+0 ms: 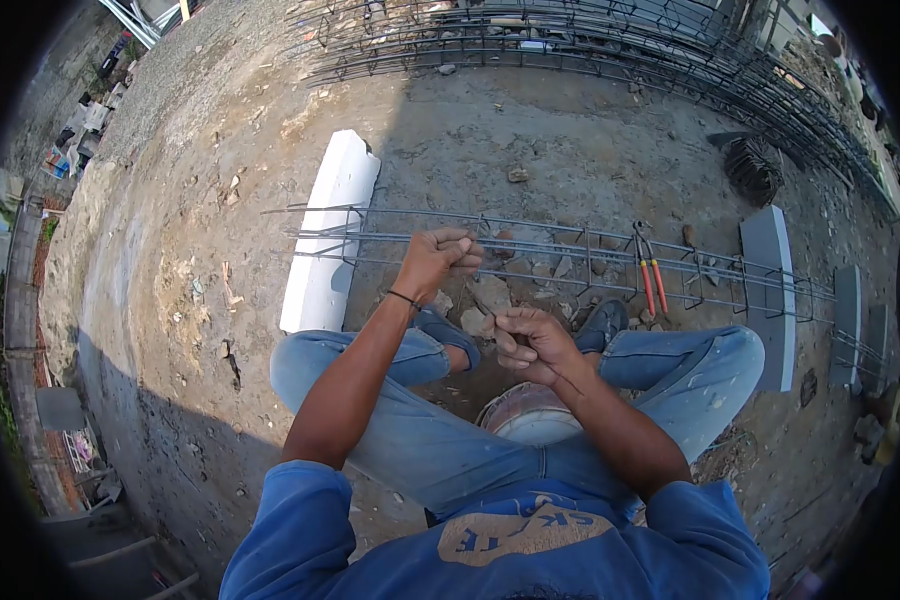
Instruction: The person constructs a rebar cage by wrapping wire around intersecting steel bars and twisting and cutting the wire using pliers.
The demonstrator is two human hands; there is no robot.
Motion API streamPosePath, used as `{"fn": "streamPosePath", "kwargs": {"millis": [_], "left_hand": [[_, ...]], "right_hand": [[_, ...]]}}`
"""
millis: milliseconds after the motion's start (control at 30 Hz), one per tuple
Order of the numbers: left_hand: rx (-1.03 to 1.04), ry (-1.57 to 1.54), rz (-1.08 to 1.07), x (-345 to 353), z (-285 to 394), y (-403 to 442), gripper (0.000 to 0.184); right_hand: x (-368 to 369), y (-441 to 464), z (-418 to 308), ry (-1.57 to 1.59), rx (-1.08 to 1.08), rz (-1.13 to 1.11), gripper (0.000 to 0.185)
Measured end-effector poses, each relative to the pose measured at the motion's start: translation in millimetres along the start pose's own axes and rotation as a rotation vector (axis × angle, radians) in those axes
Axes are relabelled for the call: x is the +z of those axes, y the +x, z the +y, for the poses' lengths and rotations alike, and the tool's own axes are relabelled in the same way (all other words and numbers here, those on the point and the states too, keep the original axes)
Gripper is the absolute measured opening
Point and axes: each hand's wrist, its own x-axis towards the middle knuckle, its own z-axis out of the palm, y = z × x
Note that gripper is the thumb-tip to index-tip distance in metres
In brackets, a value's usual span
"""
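My left hand [444, 262] is closed, its fingers curled at the rebar cage [540, 245] that runs across in front of me. What it grips is hidden by the fingers. Lower and to the right, my right hand [532, 343] is pinched, thumb against fingers, above the ground between my feet. Anything in that pinch is too thin to make out. A pair of pincers [653, 285] with red-orange handles rests on the cage to the right of my hands. The cage's left end lies over a white block [320, 255], and its right part crosses a grey block [768, 290].
I sit on an upturned, stained bucket [535, 415]. A bundle of dark wire [754, 170] lies at the right. More rebar cages [570, 45] are stacked along the back. Further grey blocks [848, 325] stand at far right. Stones [517, 174] dot the dirt ground.
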Motion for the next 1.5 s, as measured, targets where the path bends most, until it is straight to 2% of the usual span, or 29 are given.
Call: {"fn": "streamPosePath", "kwargs": {"millis": [333, 433, 500, 533, 567, 600, 633, 667, 700, 733, 800, 833, 900, 933, 1000, 1033, 1067, 1133, 1200, 1233, 1267, 1300, 1333, 1367, 1433, 1500], "left_hand": [[-0.057, -0.026, -0.080, 4.1, 11.6, -4.5, 0.035], [-0.115, 0.107, -0.046, 3.3, 9.8, -5.3, 0.035], [0.039, 0.312, -0.053, 4.4, 5.4, -5.4, 0.029], [0.039, 0.312, -0.055, 7.8, 3.3, -5.7, 0.029], [0.130, 0.590, -0.049, 14.1, -1.3, -6.0, 0.026], [0.222, 0.869, -0.041, 18.3, -4.7, -7.5, 0.024], [0.226, 0.864, -0.038, 20.6, -6.1, -8.2, 0.024], [0.130, 0.584, -0.010, 23.1, -6.5, -8.2, 0.023], [0.036, 0.301, 0.017, 25.1, -7.8, -7.9, 0.021], [0.042, 0.290, 0.020, 22.2, -13.7, -5.4, 0.021], [-0.038, 0.143, 0.129, 14.6, -25.2, 0.0, 0.025], [-0.029, 0.133, 0.133, 15.4, -28.5, 1.7, 0.025], [-0.031, 0.229, 0.144, 18.9, -35.3, -0.2, 0.024], [-0.029, 0.215, 0.154, 21.8, -37.5, -0.6, 0.024], [-0.065, 0.232, 0.148, 28.7, -43.9, -2.3, 0.021], [-0.063, 0.215, 0.161, 29.4, -45.3, -2.5, 0.021], [-0.124, 0.117, 0.165, 28.7, -45.3, -1.6, 0.021], [-0.176, -0.003, 0.180, 24.7, -50.4, 4.2, 0.021], [-0.233, -0.237, 0.272, 21.8, -57.5, 12.6, 0.017], [-0.231, -0.258, 0.284, 19.0, -59.9, 18.0, 0.017], [-0.267, -0.321, 0.275, 14.5, -61.1, 24.9, 0.024], [-0.304, -0.381, 0.265, 10.1, -61.4, 30.8, 0.030], [-0.303, -0.393, 0.272, 7.3, -61.0, 35.8, 0.030], [-0.322, -0.422, 0.328, 4.9, -60.7, 40.7, 0.031], [-0.343, -0.455, 0.384, -2.6, -69.9, 52.9, 0.032], [-0.293, -0.438, 0.443, -10.6, -97.2, 70.0, 0.032]], "right_hand": [[-8.6, -8.2, -17.5, -0.072, 0.016, 0.033, 0.029], [-13.5, -7.9, -18.5, -0.056, 0.026, 0.034, 0.030], [-16.3, -6.0, -24.1, -0.038, 0.031, 0.030, 0.031], [-17.1, -4.0, -31.0, 0.138, 0.031, -0.048, 0.034], [-17.9, -3.3, -37.8, 0.309, 0.036, -0.122, 0.037], [-18.2, -3.2, -42.7, 0.307, 0.040, -0.118, 0.037], [-18.3, -3.1, -48.9, 0.303, -0.030, -0.098, 0.040], [-18.6, -4.1, -54.7, 0.296, -0.101, -0.077, 0.042], [-24.1, -4.3, -58.3, 0.260, -0.125, -0.161, 0.045], [-32.6, -1.3, -57.5, 0.250, -0.120, -0.157, 0.045], [-47.9, 1.8, -53.2, 0.052, -0.291, 0.153, 0.039], [-37.6, 2.3, -50.5, 0.039, -0.287, 0.150, 0.039], [-15.9, 10.4, -35.5, -0.484, -0.438, 0.467, 0.035], [-14.2, 16.6, -32.8, -0.498, -0.428, 0.464, 0.035], [-17.7, 29.5, -28.0, -0.758, -0.489, 0.349, 0.035], [-19.0, 35.8, -28.5, -0.880, -0.481, 0.344, 0.024], [-19.8, 42.3, -28.9, -0.896, -0.468, 0.334, 0.024], [-16.8, 56.3, -31.2, -1.048, -0.523, 0.429, 0.014], [-14.0, 76.2, -45.4, -1.092, -0.517, 0.409, 0.011], [-13.0, 89.2, -54.1, -1.113, -0.527, 0.402, 0.008], [-14.6, 104.2, -64.6, -1.127, -0.513, 0.391, 0.008], [-20.6, 121.5, -77.5, -1.041, -0.412, 0.393, 0.008], [-27.5, 138.9, -89.6, -0.952, -0.313, 0.398, 0.009], [-35.6, 156.6, -100.0, -0.957, -0.304, 0.395, 0.009], [-55.5, 192.0, -119.5, -0.743, -0.075, 0.465, 0.010], [-70.7, 219.9, -132.6, -0.713, 0.000, 0.509, 0.011]]}}
